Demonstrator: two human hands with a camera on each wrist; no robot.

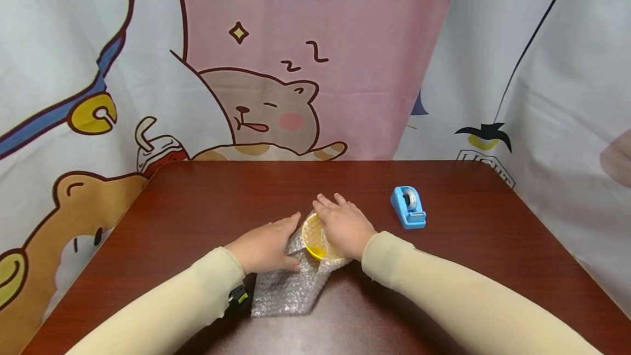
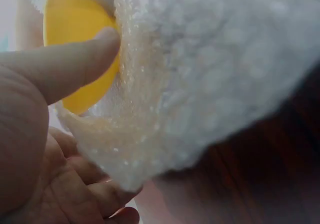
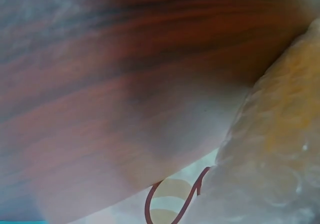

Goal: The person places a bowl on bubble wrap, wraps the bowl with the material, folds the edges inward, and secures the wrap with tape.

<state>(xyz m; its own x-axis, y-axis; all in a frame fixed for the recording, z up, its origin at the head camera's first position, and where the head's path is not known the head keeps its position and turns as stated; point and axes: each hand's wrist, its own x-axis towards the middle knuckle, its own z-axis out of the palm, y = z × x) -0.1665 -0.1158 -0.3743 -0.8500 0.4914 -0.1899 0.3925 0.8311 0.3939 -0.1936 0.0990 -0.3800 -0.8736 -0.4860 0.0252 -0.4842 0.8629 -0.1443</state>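
Observation:
A round yellow bowl (image 1: pixel 319 251) is partly covered by a sheet of bubble wrap (image 1: pixel 283 293), which spreads over the table toward the front. My right hand (image 1: pixel 345 227) presses the wrap against the bowl's right side, its fingers straight and pointing away. On the other side, my left hand (image 1: pixel 266 244) is at the wrap with thumb and fingers spread apart. In the left wrist view its straight thumb (image 2: pixel 75 66) overlaps the yellow bowl (image 2: pixel 80 21), and its fingers lie loosely bent under a corner of the wrap. The right wrist view shows wrap (image 3: pixel 280 134) with yellow behind it.
A light blue tape dispenser (image 1: pixel 409 208) with a roll of clear tape stands right of the hands on the dark red-brown table (image 1: pixel 236 190). A curtain (image 1: pixel 374 43) with cartoon animals hangs behind the table and at its sides. Something dark (image 1: pixel 239 295) sits under the left wrist.

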